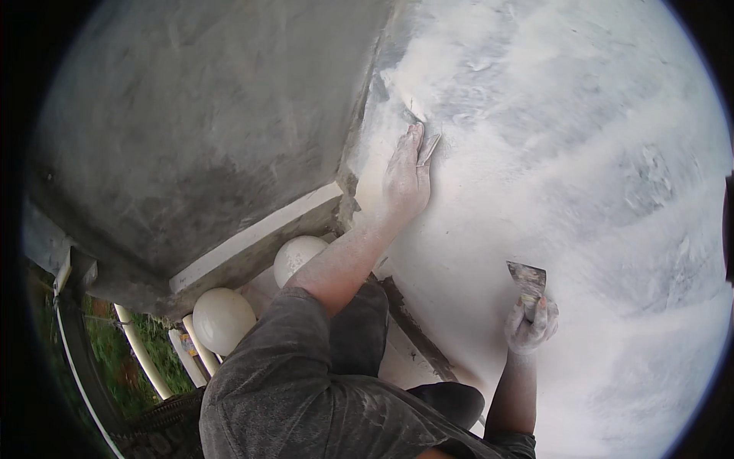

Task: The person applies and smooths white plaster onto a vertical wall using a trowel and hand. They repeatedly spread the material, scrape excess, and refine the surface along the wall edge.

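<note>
Left hand (pixel 407 177), upper centre, is gripping a thin grey plate (pixel 430 150); right hand (pixel 532 327), lower right, a stained metal scraper (pixel 528 279); even pressing seems best.

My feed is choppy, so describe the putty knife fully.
The putty knife has a flat, flared, metal-looking blade, stained dark and pale, narrowing toward the right hand, which grips and partly hides its lower end. The wide edge points up in the picture, before the whitish wall; contact is unclear.
</note>
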{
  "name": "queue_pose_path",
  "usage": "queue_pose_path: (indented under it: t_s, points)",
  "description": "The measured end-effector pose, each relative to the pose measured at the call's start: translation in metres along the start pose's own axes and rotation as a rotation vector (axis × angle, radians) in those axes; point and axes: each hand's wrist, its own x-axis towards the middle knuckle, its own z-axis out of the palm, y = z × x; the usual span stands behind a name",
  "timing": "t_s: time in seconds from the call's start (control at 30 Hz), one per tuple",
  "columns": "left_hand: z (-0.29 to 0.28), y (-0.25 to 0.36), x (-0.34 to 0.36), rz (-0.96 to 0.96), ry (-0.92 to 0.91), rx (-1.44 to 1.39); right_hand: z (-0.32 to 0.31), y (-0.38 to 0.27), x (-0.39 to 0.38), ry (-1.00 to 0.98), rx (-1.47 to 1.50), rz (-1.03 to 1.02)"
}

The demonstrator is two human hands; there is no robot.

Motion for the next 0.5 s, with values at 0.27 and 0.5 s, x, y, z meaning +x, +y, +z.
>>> queue_pose_path:
  t_s: [0.27, 0.5]
  points:
    - [0.009, -0.014, -0.094, 0.140, -0.148, 0.206, 0.008, -0.001, -0.011, -0.005, -0.051, 0.001]
    - [0.027, -0.007, -0.042, 0.034, -0.005, 0.148, 0.006, -0.001, -0.014, 0.027, 0.014, -0.005]
